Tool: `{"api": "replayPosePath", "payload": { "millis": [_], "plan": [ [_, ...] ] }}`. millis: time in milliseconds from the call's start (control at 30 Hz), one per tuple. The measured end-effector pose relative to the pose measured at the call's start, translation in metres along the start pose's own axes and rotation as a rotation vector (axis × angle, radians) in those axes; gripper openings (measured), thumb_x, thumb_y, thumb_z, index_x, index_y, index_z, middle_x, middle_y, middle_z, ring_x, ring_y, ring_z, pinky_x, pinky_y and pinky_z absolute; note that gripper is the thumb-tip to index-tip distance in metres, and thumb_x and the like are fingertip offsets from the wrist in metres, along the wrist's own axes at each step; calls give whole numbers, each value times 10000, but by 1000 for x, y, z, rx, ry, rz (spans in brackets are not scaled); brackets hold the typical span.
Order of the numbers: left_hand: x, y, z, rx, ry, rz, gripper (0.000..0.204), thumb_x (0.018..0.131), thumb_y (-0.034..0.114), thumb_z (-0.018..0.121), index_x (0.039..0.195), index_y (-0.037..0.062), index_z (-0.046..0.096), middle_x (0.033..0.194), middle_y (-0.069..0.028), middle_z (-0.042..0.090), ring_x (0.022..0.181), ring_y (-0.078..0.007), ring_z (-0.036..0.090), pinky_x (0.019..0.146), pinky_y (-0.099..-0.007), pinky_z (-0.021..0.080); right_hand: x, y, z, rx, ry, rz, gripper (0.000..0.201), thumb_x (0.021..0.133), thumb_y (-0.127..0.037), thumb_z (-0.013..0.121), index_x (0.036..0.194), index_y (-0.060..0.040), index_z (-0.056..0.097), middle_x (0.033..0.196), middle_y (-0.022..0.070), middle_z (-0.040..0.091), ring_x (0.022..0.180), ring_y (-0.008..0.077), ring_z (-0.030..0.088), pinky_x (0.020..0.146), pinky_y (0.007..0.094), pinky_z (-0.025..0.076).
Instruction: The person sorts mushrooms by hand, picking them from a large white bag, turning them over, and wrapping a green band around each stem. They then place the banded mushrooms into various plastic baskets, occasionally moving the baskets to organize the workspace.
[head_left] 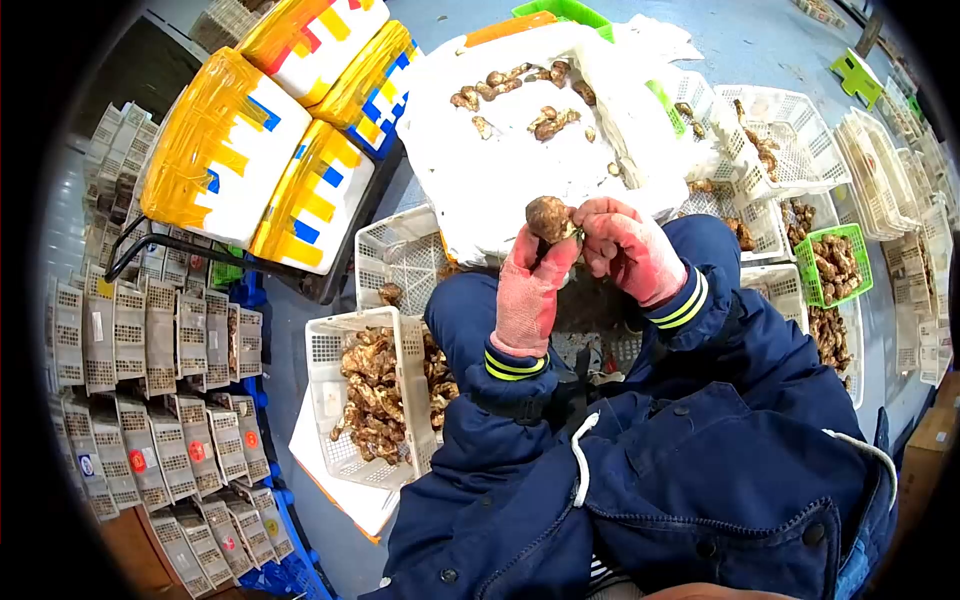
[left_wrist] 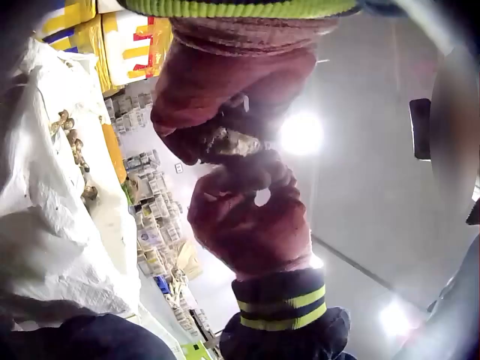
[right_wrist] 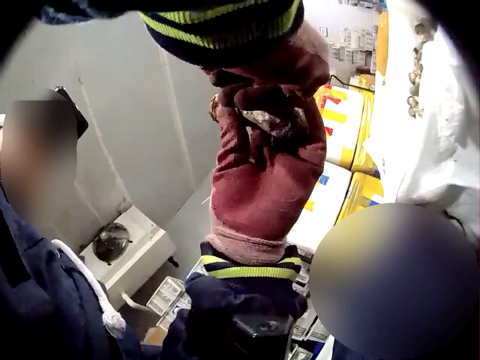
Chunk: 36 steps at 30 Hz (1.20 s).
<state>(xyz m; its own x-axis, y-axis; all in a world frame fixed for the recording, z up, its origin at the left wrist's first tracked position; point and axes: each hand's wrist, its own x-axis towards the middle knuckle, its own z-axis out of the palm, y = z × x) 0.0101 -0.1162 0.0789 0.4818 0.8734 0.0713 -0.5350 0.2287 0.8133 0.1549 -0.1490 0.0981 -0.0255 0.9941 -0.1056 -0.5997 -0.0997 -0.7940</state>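
A brown mushroom (head_left: 549, 218) with a round cap is between two pink-gloved hands, above the front edge of a white-covered surface. My left hand (head_left: 524, 295) grips it from below, cap toward the upper left. My right hand (head_left: 632, 250) pinches at its stem side with curled fingers. The left wrist view has the pale, dirt-marked stem (left_wrist: 236, 142) between my left hand (left_wrist: 232, 86) and my right hand (left_wrist: 255, 221). From the right wrist, the mushroom (right_wrist: 264, 120) lies across my left hand's fingers (right_wrist: 266, 180), with my right hand (right_wrist: 281, 64) over it; fingertips partly hide it.
Several mushrooms (head_left: 550, 122) lie on the white cover (head_left: 470, 190). A basket of mushrooms (head_left: 375, 395) stands at the left knee, more baskets and a green one (head_left: 838, 265) at the right. Taped foam boxes (head_left: 225, 150) are stacked on a cart at the upper left.
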Motion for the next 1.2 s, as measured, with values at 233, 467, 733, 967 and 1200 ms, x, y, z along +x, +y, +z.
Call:
{"api": "replayPosePath", "payload": {
  "millis": [233,467,733,967,1200],
  "plan": [
    [-3,3,10,-31,37,-18,347,871,82,592,1203,20,509,1087,-4,560,969,-99,513,865,-233,401,0,-3,-4,-45,-36,-148,178,841,-129,535,956,4,558,680,23,535,565,93,488,525,218,393],
    [-2,6,-10,-60,42,-104,453,889,281,573,1238,10,470,1067,-98,590,919,-188,584,778,-327,498,-4,-40,-5,-392,95,-273,228,847,-74,538,1051,23,566,693,-8,519,606,79,479,575,219,400],
    [-3,11,-6,-26,31,-143,477,879,322,581,1219,3,479,1011,-101,600,890,-188,589,758,-320,499,-4,-42,-1,-1183,-150,-730,248,714,-19,669,960,-51,654,769,94,635,690,194,617,612,280,472],
    [-6,13,-9,-38,-36,-171,402,892,313,576,1149,10,516,940,-34,594,822,-115,568,709,-255,467,-4,-39,2,-1355,-162,-794,220,735,-85,656,953,-87,630,785,77,617,717,233,607,625,310,473],
    [-8,12,-8,84,-94,-192,446,910,416,506,1098,13,534,863,-48,607,738,-112,573,640,-241,462,-5,-31,2,-1242,-127,-707,196,714,-35,675,905,-51,633,737,69,620,650,177,606,592,267,467]
  ]
}}
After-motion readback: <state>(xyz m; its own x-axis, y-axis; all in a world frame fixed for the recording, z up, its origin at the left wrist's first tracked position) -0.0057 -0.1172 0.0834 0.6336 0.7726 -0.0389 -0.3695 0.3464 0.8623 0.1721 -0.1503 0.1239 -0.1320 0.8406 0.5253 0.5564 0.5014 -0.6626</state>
